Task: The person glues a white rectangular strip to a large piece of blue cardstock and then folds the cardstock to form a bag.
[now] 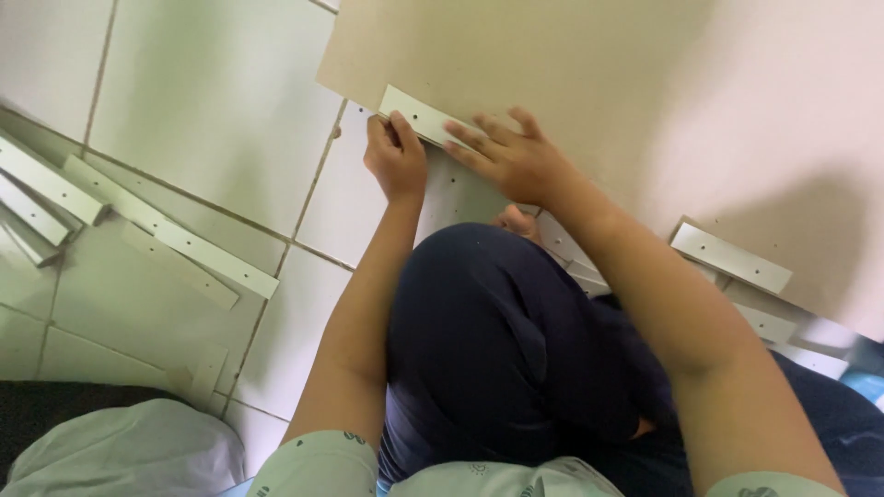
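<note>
Both hands (pixel 451 152) on white strip (pixel 419 117), far end seemingly hidden, board (pixel 599 83) cropped

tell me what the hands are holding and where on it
A white strip with holes on the beige panel's edge: left hand grips its left end, right hand presses its middle.

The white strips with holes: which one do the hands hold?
The white strip at the beige board's edge; the other strips lie untouched on the floor.
</note>
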